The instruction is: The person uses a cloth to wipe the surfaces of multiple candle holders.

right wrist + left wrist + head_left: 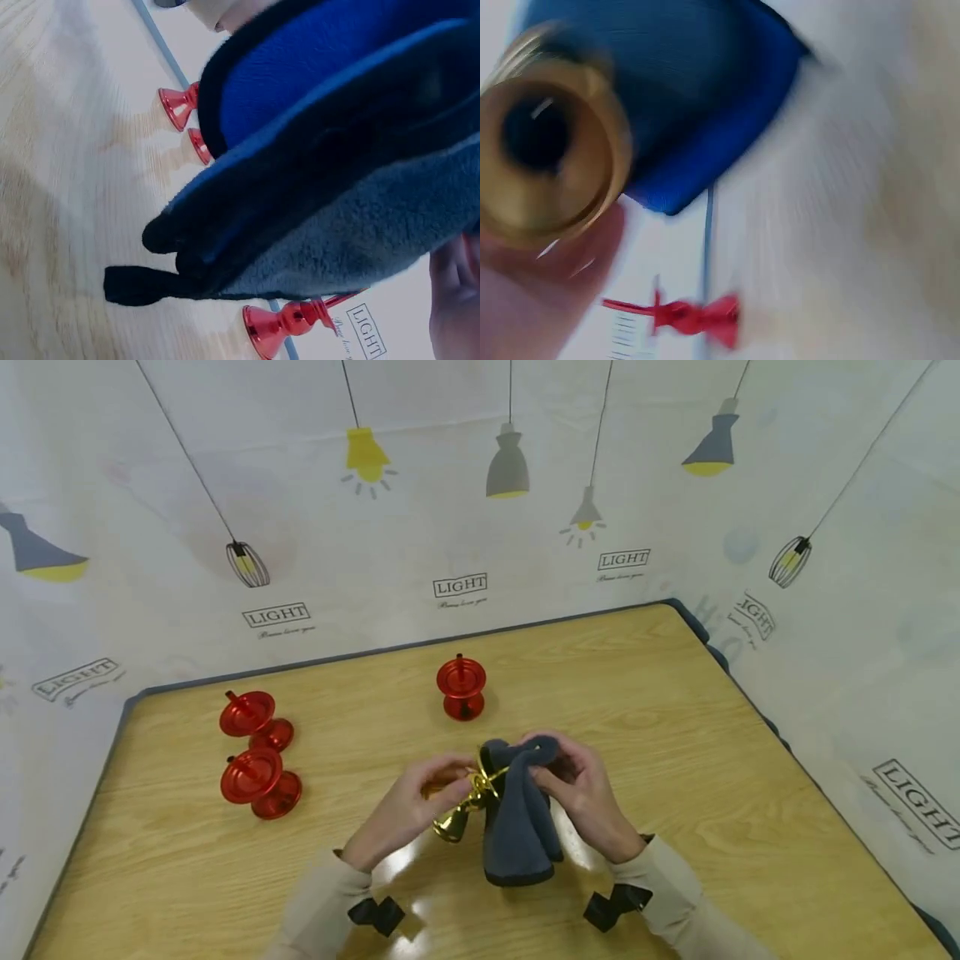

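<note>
My left hand [405,810] pinches a shiny gold candle holder [452,825] above the middle of the table. It is tilted, its flared end facing down toward me. A dark blue-grey cloth [517,839] hangs against the holder's other end, with part of its dish and thin gold edge showing beside the folds. Between thumb and fingers, my right hand [588,789] grips the cloth's upper part. In the left wrist view the gold holder [525,206] looks hollow at its end and is blurred. The folded cloth [337,232] fills much of the right wrist view, hiding most of the right fingers.
One red candle holder [462,685] stands upright beyond my hands. At the left, two more red candle holders, one farther back [251,714] and one nearer [258,781], stand close together. The wood-grain table [360,702] meets a printed white backdrop at its dark edge.
</note>
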Action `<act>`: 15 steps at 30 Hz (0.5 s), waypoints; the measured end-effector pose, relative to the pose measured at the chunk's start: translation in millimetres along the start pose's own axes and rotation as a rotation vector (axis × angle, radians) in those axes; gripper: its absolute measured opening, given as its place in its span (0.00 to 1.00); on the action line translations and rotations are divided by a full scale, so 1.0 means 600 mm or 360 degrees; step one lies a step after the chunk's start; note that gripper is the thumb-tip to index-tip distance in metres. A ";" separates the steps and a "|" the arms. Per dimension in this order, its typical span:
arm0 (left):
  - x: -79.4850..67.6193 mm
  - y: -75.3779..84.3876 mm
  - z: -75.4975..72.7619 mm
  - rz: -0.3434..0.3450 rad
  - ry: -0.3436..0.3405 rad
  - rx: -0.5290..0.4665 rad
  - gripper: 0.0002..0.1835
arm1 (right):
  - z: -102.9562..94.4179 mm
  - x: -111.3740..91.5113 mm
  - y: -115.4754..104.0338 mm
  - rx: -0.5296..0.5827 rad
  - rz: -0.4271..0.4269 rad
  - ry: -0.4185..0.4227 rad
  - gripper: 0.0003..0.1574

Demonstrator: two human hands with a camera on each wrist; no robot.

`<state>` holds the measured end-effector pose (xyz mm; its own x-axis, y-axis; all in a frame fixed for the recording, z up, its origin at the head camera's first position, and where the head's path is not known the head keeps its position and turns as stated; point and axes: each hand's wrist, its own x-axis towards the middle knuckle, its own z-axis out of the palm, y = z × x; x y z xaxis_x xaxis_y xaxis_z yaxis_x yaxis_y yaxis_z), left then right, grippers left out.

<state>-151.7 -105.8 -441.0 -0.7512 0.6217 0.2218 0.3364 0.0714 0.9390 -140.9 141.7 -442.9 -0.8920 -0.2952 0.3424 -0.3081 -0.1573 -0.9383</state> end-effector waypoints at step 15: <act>0.000 0.000 0.023 0.0550 0.0450 0.1040 0.19 | 0.000 0.001 0.008 0.0086 0.0077 0.0116 0.15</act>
<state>-143.9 -95.1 -444.8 -0.6295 0.4768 0.6135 0.7767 0.4083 0.4797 -143.0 140.5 -447.0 -0.9276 -0.2345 0.2907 -0.2479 -0.1955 -0.9489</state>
